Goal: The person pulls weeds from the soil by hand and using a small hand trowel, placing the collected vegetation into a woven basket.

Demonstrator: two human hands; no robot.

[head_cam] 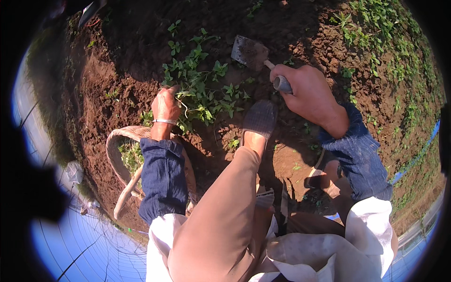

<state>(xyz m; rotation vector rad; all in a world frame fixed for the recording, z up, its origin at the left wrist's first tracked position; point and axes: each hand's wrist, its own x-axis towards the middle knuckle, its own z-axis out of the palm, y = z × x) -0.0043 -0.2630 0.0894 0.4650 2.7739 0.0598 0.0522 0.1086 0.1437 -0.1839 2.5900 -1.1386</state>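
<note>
My right hand (310, 93) is wrapped around the handle of a short hand hoe (251, 53). Its flat metal blade, caked with soil, points up and to the left over shaded earth. Leafy green weeds (201, 79) spread between my two hands. At their left edge my left hand (166, 105) is closed on some of the stems; its fingertips are partly hidden. Beneath my left forearm stands a woven wicker basket (113, 141) with pulled greens (131, 158) inside, and the sleeve covers part of its rim.
My shoe (260, 118) rests on the brown soil just below the weeds. Low green plants (398, 53) grow densely on the right, beside a blue strip (419, 155). A whitish plastic bag (74, 172) lies at the far left, near the greenhouse wall (81, 243).
</note>
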